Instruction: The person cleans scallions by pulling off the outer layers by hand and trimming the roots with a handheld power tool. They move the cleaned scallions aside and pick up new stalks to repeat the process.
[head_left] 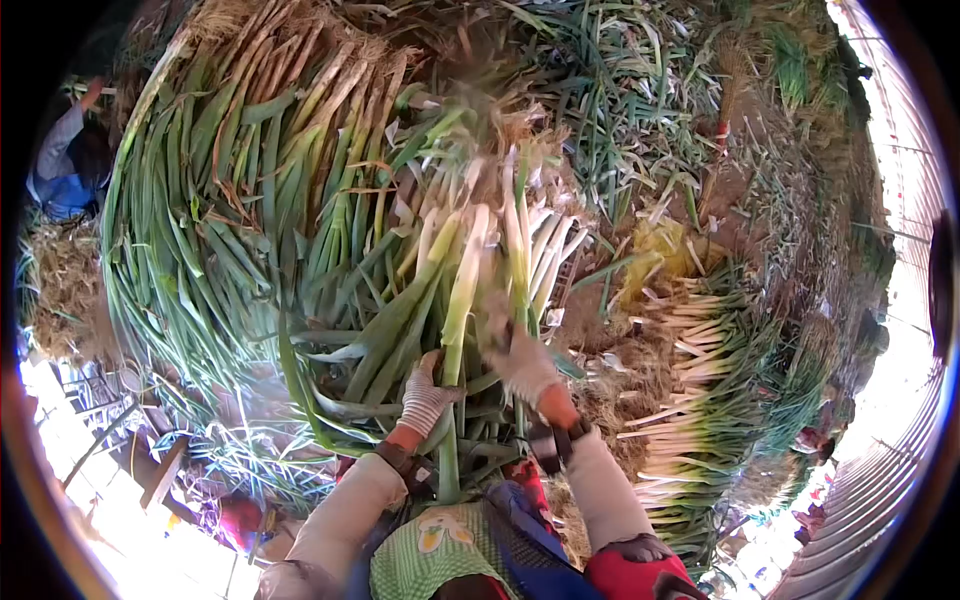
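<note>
My left hand [430,395], in a striped knit glove, is closed around a thick green onion [463,275] near its green part. That stalk points away from me with its pale white end up, and its leaves hang down toward my lap. Just to the right, my right hand [522,365], also gloved, is smeared by motion beside the stalk. Whether it holds anything I cannot make out. Beyond the hands lie peeled white onion stalks [552,250], and more long leaves [390,340] spread under my left hand.
A large heap of unpeeled green onions [210,240] fills the left. Peeled ones [690,390] lie in a long row on the right, beside a yellow bag [655,260]. Loose leaves [640,90] cover the ground at the back. Another person [65,170] is at far left.
</note>
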